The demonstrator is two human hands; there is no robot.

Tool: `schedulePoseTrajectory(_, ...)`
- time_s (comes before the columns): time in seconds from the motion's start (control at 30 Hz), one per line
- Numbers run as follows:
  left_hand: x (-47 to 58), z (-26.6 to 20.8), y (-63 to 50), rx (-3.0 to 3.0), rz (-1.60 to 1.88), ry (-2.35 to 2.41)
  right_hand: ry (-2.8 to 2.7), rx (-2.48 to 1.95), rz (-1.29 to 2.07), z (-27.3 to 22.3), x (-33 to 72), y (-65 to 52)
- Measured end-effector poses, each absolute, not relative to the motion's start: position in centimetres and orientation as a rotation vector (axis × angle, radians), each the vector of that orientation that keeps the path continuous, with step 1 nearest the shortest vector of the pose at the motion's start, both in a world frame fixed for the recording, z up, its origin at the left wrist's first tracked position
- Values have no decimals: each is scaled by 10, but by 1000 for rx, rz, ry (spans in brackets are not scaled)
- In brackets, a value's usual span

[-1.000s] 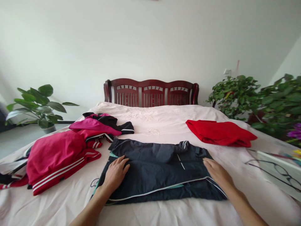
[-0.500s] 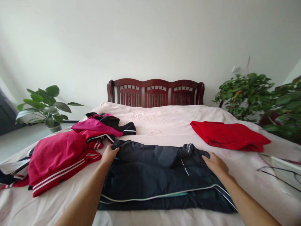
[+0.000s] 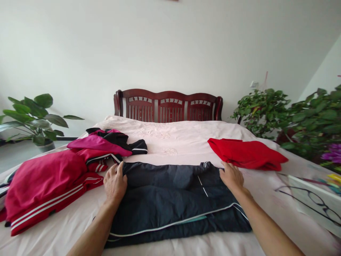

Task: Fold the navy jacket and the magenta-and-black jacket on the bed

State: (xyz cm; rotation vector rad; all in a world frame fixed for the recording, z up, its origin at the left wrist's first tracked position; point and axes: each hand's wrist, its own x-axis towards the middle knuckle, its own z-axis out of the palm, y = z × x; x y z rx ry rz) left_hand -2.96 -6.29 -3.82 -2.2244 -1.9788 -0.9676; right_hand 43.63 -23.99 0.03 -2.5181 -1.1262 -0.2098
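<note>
Can see dark blue clothes (image 3: 165, 199) folded on the pale pink bed (image 3: 194, 137), between both arms. Touching the far left corner with the left hand (image 3: 115, 180), fingers bent, and the far right corner with the right hand (image 3: 232, 177). Cannot tell if pinching. Probably light, floppy, a bit slippery; best held by both far corners. Smooth, wide, flat, with thin white lines.

PLACE: home, a bedroom | BED: dark-red wooden headboard (image 3: 170, 95) before a plain white wall (image 3: 170, 42), pale pink bedspread (image 3: 186, 147) | CLOTHES: navy garment (image 3: 170, 201), red garment (image 3: 247, 153) and crimson striped top (image 3: 50, 174) lying on it | GREENERY: potted plant (image 3: 44, 101) at left, leafy plants (image 3: 266, 106) at right (quite a lush corner, that)
</note>
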Motion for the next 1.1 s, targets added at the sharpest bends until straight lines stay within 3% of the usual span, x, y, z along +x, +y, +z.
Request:
schedulePoseTrajectory(0.13, -19, -44, -62, -2438, -732, -1571, -1389, -2283, -68, 4, 398, -217)
schedulePoseTrajectory(0.37, -15, -54, -61, -2564, -548, -1472, -1442, -2186, 139, -25, 384, -194)
schedulePoseTrajectory(0.6, -12, -53, -65, -2595, -427, -1495, -1324, -2288, 96, -43, 390, -204)
schedulePoseTrajectory(0.87, -11, -49, -70, -2579, -416, -1560, -1125, -2382, -151, -19, 404, -208)
schedulePoseTrajectory(1.1, -9, -50, -70, -2538, -450, -1632, -1490, -2342, -133, -14, 436, -211)
